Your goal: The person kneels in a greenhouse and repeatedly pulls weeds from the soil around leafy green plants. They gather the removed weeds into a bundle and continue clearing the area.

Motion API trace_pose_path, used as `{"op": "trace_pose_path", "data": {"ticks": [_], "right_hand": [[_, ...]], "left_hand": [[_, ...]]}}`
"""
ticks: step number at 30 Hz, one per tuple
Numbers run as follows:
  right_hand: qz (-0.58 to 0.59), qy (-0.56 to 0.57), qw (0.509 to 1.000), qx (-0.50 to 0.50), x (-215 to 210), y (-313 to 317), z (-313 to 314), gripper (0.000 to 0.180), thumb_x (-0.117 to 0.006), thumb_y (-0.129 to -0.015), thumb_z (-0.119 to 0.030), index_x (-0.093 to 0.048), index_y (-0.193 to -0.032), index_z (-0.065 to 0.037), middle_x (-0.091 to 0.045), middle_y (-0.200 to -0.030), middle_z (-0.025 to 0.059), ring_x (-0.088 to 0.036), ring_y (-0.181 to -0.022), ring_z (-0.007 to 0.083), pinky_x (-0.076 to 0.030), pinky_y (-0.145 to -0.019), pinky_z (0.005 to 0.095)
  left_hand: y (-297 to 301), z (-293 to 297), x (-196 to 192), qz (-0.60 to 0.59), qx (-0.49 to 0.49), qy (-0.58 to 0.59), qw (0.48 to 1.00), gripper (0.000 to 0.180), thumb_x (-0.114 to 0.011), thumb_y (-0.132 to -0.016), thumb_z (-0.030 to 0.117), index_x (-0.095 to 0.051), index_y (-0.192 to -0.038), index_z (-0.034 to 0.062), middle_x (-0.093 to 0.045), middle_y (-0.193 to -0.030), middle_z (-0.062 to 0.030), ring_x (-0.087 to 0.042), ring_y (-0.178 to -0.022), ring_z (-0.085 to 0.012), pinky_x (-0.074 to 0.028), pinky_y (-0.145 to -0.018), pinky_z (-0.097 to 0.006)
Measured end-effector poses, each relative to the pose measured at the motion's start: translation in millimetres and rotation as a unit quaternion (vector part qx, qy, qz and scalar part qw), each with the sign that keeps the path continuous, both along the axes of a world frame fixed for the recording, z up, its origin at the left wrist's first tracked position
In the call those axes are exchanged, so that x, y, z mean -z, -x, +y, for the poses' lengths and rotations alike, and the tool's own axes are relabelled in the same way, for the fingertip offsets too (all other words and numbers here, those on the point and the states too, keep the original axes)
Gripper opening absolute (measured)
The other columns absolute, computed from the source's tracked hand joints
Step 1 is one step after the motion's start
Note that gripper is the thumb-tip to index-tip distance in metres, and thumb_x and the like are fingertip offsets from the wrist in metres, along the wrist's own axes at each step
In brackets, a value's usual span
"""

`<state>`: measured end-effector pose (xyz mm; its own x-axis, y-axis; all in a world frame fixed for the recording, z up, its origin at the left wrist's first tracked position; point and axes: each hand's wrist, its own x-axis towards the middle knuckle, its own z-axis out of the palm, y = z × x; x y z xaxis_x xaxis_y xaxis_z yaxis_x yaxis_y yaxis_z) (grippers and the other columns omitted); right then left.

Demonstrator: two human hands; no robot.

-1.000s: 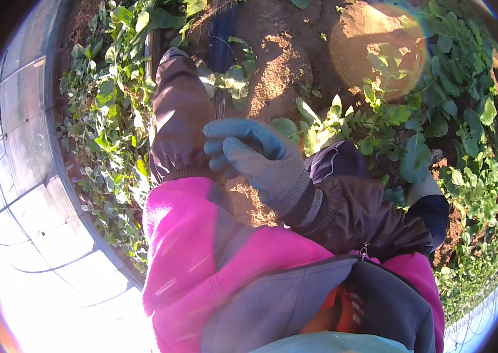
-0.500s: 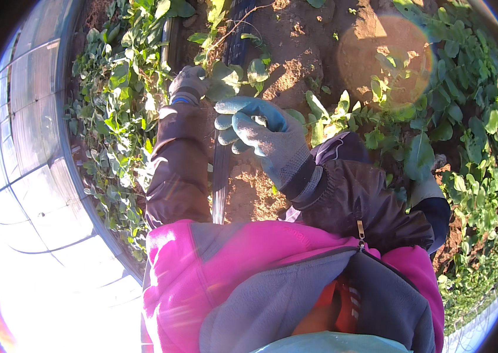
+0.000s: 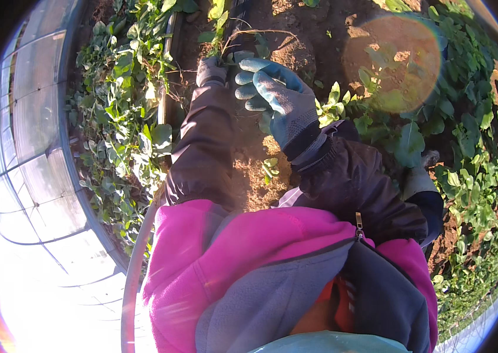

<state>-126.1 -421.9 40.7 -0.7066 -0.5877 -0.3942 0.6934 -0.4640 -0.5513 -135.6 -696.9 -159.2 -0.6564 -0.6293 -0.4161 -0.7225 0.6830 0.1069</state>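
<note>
Between eleven and twelve o'clock, right by the top edge, sits the leafy sprig (image 3: 219,23), just past the left hand (image 3: 209,72). Looks like it'd weigh basically nothing: soft, thin leaves that I'd expect to tear or bruise easily, on a skinny stem with some bend in it. Can't judge how slippery it'd be, but if it were me I'd pinch low on the stem, at the six o'clock end, and leave the leaves alone.

Long axis runs pretty much six to twelve, leaf tips toward twelve. A dry-looking twig (image 3: 258,31) starts near its base, climbs toward two, then bends over to three; that one I'd guess is brittle.

Grip-wise, the left hand shows only the back of its glove. Its fingers are at the sprig's base, but I honestly can't tell how closed they are or whether they've got hold of anything. The right hand (image 3: 281,97), at about four o'clock from the left, is loosely curled, thumb apart from the fingers, fingertips pointing at nine to ten. Nothing visible in it, though most of the palm is hidden.

Further out: leafy bed (image 3: 116,76) at ten, clear panel wall (image 3: 37,123) at nine beyond that, broad leaf (image 3: 409,144) toward two, pink and grey jacket (image 3: 272,235) at six.
</note>
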Motion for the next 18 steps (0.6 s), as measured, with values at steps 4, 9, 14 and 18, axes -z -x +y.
{"op": "trace_pose_path", "data": {"ticks": [4,9,14,18], "right_hand": [[0.061,0.013,0.998,0.032,14.7,18.6,12.5,0.028,-0.05,-0.091,-0.014,-0.057,-0.116,-0.003,-0.063,-0.104,0.0102,-0.063,-0.089,0.0172,-0.05,-0.072,0.026],[0.293,-0.13,0.944,0.073,55.5,76.5,105.1,0.035,-0.049,-0.091,-0.016,-0.05,-0.122,-0.001,-0.058,-0.113,0.0105,-0.058,-0.098,0.0176,-0.049,-0.077,0.0276],[0.203,-0.059,0.964,0.162,62.7,120.5,285.5,0.034,-0.046,-0.093,-0.015,-0.048,-0.124,0.0,-0.054,-0.121,0.0134,-0.054,-0.111,0.0246,-0.048,-0.087,0.0312],[0.189,-0.262,0.899,0.296,49.5,107.5,395.5,0.036,-0.044,-0.093,-0.012,-0.045,-0.126,0.001,-0.051,-0.127,0.0139,-0.051,-0.114,0.0256,-0.046,-0.092,0.0329]], "left_hand": [[-7.5,-58.1,-72.7,0.241,-0.1,-0.154,0.953,0.023,-0.077,-0.064,0.012,-0.069,-0.085,0.0114,-0.068,-0.076,-0.0029,-0.065,-0.072,-0.0179,-0.051,-0.065,-0.032],[-71.9,-160.9,-217.6,0.105,-0.078,0.266,0.955,0.024,-0.073,-0.069,0.011,-0.065,-0.091,0.0078,-0.065,-0.078,-0.0061,-0.061,-0.073,-0.0193,-0.049,-0.066,-0.031],[-157.3,-217.7,-249.9,0.135,-0.222,0.375,0.89,0.031,-0.073,-0.069,0.019,-0.064,-0.096,0.0077,-0.062,-0.091,-0.0088,-0.059,-0.084,-0.0234,-0.047,-0.075,-0.035],[-167.7,-193.3,-219.8,0.141,-0.24,0.424,0.862,0.037,-0.073,-0.069,0.026,-0.064,-0.1,0.0076,-0.059,-0.102,-0.011,-0.057,-0.093,-0.0267,-0.046,-0.083,-0.037]]}}
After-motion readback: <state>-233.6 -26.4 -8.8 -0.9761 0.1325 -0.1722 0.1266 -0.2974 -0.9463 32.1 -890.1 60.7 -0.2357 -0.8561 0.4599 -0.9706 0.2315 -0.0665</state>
